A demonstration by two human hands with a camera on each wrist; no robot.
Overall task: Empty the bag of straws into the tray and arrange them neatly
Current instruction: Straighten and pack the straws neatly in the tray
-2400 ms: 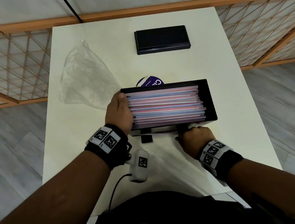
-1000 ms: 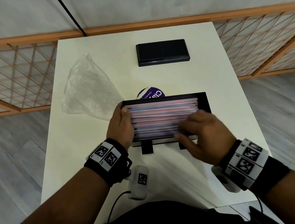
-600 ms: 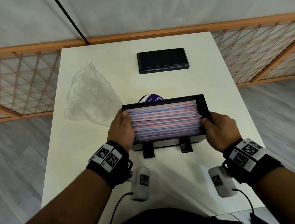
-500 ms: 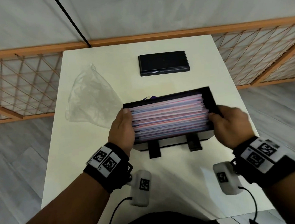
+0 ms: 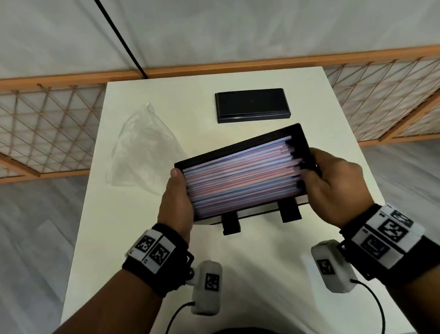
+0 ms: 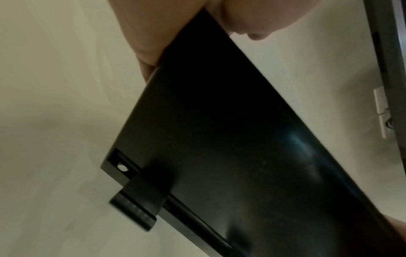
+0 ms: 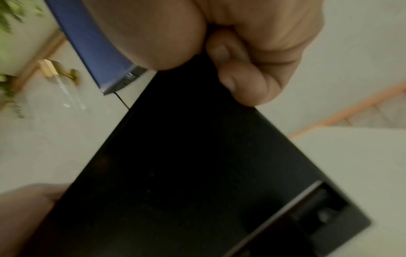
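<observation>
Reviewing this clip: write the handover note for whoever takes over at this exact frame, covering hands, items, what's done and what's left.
Left hand grips the left end of the black rectangular tray; right hand grips its right end.
The tray is lifted off the white table and tilted, right end higher.
The pink, blue and white straws all lie lengthwise in the tray, their right ends uneven.
The clear plastic bag lies emptied on the table to the left.
Done: emptying.
Left: even up the ends, then set the tray down.

We seem to be in a plain indoor room set up for recording: a white tabletop (image 5: 146, 251) stands against a bare pale wall (image 5: 254, 19), fenced by an orange wooden lattice (image 5: 34, 131) over grey plank flooring (image 5: 22, 248). Which kind of room, we cannot tell.
</observation>
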